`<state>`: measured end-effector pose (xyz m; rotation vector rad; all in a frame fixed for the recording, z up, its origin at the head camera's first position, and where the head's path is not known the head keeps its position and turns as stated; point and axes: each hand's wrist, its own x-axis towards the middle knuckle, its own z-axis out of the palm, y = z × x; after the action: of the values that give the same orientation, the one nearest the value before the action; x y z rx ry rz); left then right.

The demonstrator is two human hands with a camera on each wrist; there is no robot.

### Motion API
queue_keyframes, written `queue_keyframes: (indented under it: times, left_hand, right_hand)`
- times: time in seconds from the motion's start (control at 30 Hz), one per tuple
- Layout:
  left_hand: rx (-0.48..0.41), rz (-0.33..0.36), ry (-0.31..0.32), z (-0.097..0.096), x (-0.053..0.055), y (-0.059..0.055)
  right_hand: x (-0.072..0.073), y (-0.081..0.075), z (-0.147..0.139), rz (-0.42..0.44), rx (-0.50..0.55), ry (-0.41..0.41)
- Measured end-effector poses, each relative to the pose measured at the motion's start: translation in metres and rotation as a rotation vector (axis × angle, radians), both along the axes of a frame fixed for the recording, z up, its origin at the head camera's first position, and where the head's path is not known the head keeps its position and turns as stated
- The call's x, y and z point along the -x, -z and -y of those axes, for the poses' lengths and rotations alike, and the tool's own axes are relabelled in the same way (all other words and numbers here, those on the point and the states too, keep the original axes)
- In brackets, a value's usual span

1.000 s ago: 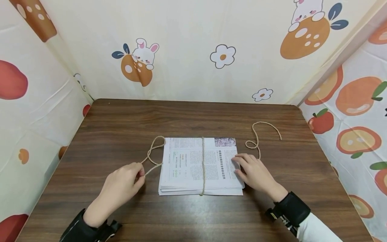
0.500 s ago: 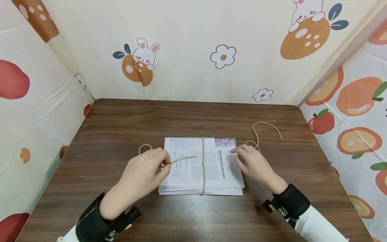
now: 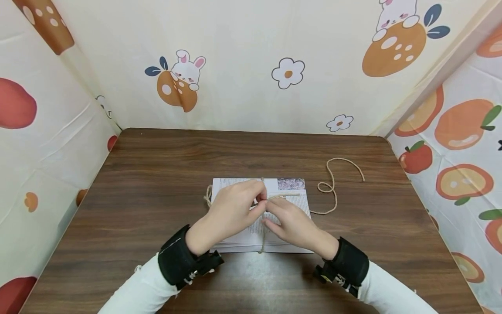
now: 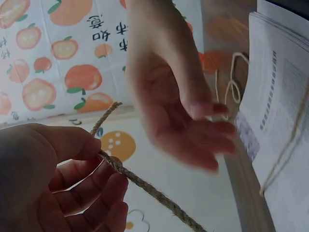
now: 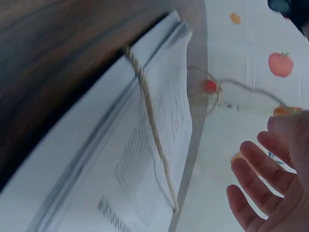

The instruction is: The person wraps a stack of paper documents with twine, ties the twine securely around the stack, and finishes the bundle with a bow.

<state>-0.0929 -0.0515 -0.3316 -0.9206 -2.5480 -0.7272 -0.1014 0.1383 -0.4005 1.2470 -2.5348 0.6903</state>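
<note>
**Cord (image 4: pixel 154 192) pinched in left hand (image 3: pixel 234 209)**

The right hand (image 3: pixel 294 223), fingers loosely bent, is held just beside it. Beneath, the paper stack (image 3: pixel 241 239) is crossed by the cord and laid on the wooden table (image 3: pixel 259 152).

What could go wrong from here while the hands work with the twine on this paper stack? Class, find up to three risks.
The twine may slip: the left hand pinches it, while the right hand grips nothing.

Sheets could slide if the twine is pulled, since the paper stack has uneven edges.

The loose strand lies curled on the table, so it might tangle.
</note>
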Motion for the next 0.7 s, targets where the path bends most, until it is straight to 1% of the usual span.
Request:
queue_keyframes:
  times: [0.1, 0.17, 0.3, 0.5, 0.6, 0.7]
  left_hand:
    - [-0.014, 0.032, 0.004, -0.009, 0.004, 0.000]
    - [-0.024, 0.051, 0.000, -0.012, 0.007, 0.000]
    - [-0.049, 0.070, -0.012, -0.017, 0.011, 0.001]
    - [-0.086, 0.102, -0.006, -0.018, 0.014, 0.006]
    - [-0.089, 0.118, 0.003, -0.019, 0.014, 0.009]
    - [-0.083, 0.125, 0.018, -0.019, 0.015, 0.012]
  right_hand:
    - [-0.002, 0.001, 0.008, 0.047, 0.007, 0.005]
    - [-0.001, 0.001, 0.011, 0.093, 0.036, 0.016]
    - [-0.001, 0.001, 0.015, 0.194, 0.121, 0.059]
    - [0.000, 0.000, 0.015, 0.362, 0.240, 0.118]
    - [0.000, 0.000, 0.016, 0.460, 0.261, 0.144]
    - [0.000, -0.001, 0.016, 0.526, 0.256, 0.177]
